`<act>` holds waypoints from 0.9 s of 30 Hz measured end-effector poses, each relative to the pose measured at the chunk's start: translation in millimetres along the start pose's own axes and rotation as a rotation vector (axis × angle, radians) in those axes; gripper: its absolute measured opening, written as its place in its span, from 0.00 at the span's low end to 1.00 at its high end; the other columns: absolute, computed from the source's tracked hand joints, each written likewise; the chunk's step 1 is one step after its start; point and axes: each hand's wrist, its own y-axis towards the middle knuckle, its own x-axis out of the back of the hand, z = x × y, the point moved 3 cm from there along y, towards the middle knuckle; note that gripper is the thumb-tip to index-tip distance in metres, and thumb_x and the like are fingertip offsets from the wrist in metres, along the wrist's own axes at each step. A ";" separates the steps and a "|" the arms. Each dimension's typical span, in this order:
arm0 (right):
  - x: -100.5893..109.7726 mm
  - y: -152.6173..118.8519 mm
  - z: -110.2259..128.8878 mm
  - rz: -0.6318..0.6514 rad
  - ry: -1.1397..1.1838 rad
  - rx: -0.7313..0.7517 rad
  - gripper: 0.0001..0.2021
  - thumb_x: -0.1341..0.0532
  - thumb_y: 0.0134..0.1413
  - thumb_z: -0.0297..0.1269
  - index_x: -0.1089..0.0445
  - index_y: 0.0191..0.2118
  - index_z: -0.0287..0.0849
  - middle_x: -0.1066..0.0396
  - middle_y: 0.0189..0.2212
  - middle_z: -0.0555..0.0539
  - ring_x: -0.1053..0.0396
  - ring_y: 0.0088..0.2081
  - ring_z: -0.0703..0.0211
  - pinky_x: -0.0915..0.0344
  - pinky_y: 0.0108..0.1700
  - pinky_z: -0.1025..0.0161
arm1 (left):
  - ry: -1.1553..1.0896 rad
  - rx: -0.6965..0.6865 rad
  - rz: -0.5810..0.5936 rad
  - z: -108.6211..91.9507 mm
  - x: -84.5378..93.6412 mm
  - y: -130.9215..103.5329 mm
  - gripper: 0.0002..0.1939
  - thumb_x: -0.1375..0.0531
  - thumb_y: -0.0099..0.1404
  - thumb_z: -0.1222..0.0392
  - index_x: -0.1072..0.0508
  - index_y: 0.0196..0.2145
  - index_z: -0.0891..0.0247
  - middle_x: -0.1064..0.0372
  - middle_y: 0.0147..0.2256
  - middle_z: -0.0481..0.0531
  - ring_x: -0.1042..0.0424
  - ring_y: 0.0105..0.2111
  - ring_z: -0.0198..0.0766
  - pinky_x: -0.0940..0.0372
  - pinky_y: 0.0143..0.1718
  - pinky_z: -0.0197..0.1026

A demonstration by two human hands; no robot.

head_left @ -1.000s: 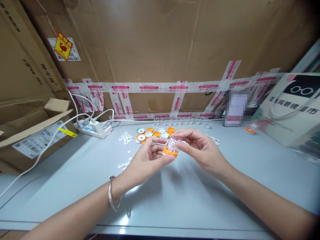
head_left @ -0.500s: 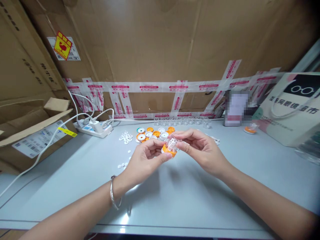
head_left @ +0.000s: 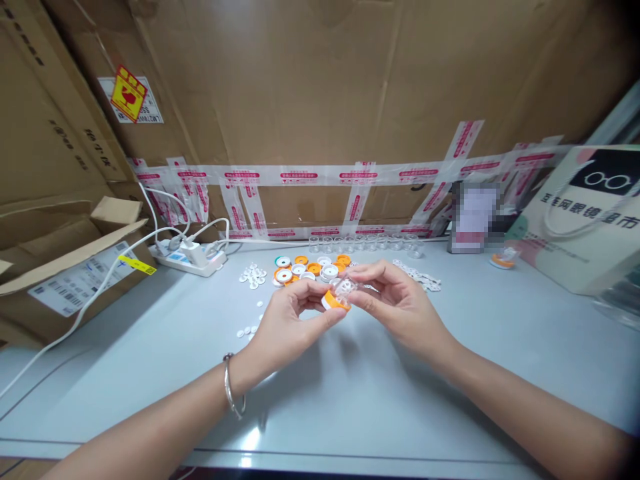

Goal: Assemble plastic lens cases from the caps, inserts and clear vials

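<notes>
My left hand (head_left: 295, 320) pinches an orange and white round base (head_left: 334, 301) between thumb and fingers. On top of that base sits a clear plastic cup (head_left: 345, 285) with a white part showing inside it. The thumb and fingers of my right hand (head_left: 395, 297) close on the clear cup. Both hands hover above the table, just in front of a cluster of orange and white round bases (head_left: 313, 268). Small white round pieces (head_left: 253, 275) lie left of the cluster. More white pieces (head_left: 420, 275) are spread behind my right hand.
A row of clear cups (head_left: 360, 244) lines the back of the table. At left stand a power strip (head_left: 195, 260) and an open cardboard box (head_left: 85, 280). A phone (head_left: 474, 217), an orange-based piece (head_left: 503, 259) and a paper bag (head_left: 575, 227) are at right.
My right hand has tilted slightly and shifted a little left with the clear cup. More white pieces show behind it. The left hand keeps its hold on the base.
</notes>
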 end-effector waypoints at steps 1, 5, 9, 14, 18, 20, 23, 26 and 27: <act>-0.5 -0.7 0.4 -0.017 -0.001 -0.009 0.08 0.34 0.44 0.36 0.34 0.30 0.45 0.31 0.34 0.50 0.30 0.41 0.61 0.31 0.44 0.62 | 0.016 0.001 0.002 -0.4 -0.3 0.1 0.13 0.36 0.54 0.60 0.30 0.36 0.67 0.29 0.35 0.53 0.30 0.35 0.36 0.35 0.41 0.41; -0.1 -2.8 5.3 -0.011 0.002 0.001 0.07 0.35 0.46 0.36 0.35 0.29 0.44 0.30 0.33 0.49 0.30 0.41 0.60 0.31 0.43 0.60 | -0.067 0.035 0.075 -1.9 -1.4 -0.1 0.12 0.36 0.53 0.61 0.29 0.35 0.68 0.28 0.35 0.54 0.30 0.36 0.36 0.35 0.41 0.40; 2.4 -2.2 8.1 0.083 0.047 0.030 0.05 0.37 0.48 0.33 0.36 0.30 0.44 0.29 0.35 0.48 0.31 0.43 0.59 0.31 0.44 0.58 | -0.215 0.079 0.154 -2.5 -1.4 -1.3 0.10 0.35 0.53 0.64 0.29 0.35 0.66 0.27 0.35 0.51 0.28 0.35 0.32 0.34 0.39 0.35; 2.9 -2.9 4.7 0.135 0.069 0.086 0.05 0.38 0.49 0.30 0.36 0.30 0.45 0.29 0.36 0.48 0.30 0.43 0.59 0.30 0.40 0.60 | -0.313 0.144 0.227 1.3 -1.7 -2.0 0.11 0.35 0.54 0.64 0.29 0.36 0.66 0.26 0.35 0.51 0.27 0.34 0.33 0.33 0.39 0.35; 2.2 -5.2 1.6 0.066 0.006 0.109 0.05 0.37 0.48 0.31 0.35 0.29 0.45 0.30 0.36 0.47 0.30 0.42 0.59 0.30 0.41 0.60 | -0.253 0.138 0.190 2.6 -1.4 -1.8 0.11 0.36 0.54 0.63 0.29 0.36 0.68 0.27 0.35 0.53 0.28 0.34 0.33 0.34 0.38 0.35; 1.4 -6.3 1.0 0.043 -0.014 0.118 0.05 0.37 0.48 0.31 0.35 0.29 0.45 0.30 0.36 0.47 0.30 0.42 0.60 0.30 0.42 0.60 | -0.208 0.113 0.163 2.4 -1.8 -2.4 0.12 0.36 0.54 0.62 0.29 0.36 0.67 0.27 0.36 0.53 0.29 0.35 0.33 0.35 0.38 0.35; -0.2 -7.8 0.0 0.017 -0.042 0.136 0.05 0.37 0.48 0.31 0.35 0.28 0.44 0.31 0.35 0.48 0.30 0.41 0.60 0.30 0.42 0.61 | -0.142 0.067 0.114 2.8 -2.7 -4.2 0.12 0.36 0.54 0.60 0.30 0.36 0.67 0.28 0.36 0.53 0.29 0.35 0.34 0.35 0.39 0.37; -2.6 -10.0 -2.5 -0.014 -0.076 0.141 0.05 0.37 0.48 0.32 0.36 0.28 0.44 0.31 0.34 0.48 0.30 0.40 0.60 0.31 0.43 0.59 | -0.030 0.008 0.052 3.7 -3.0 -6.7 0.12 0.37 0.55 0.59 0.30 0.37 0.67 0.29 0.35 0.54 0.30 0.35 0.35 0.35 0.40 0.39; -3.5 -10.6 -3.7 -0.023 -0.085 0.136 0.06 0.37 0.48 0.33 0.36 0.28 0.44 0.31 0.34 0.48 0.31 0.40 0.60 0.31 0.43 0.59 | 0.006 -0.012 0.034 3.8 -3.0 -7.4 0.13 0.37 0.55 0.59 0.30 0.37 0.67 0.29 0.35 0.54 0.30 0.35 0.36 0.35 0.40 0.39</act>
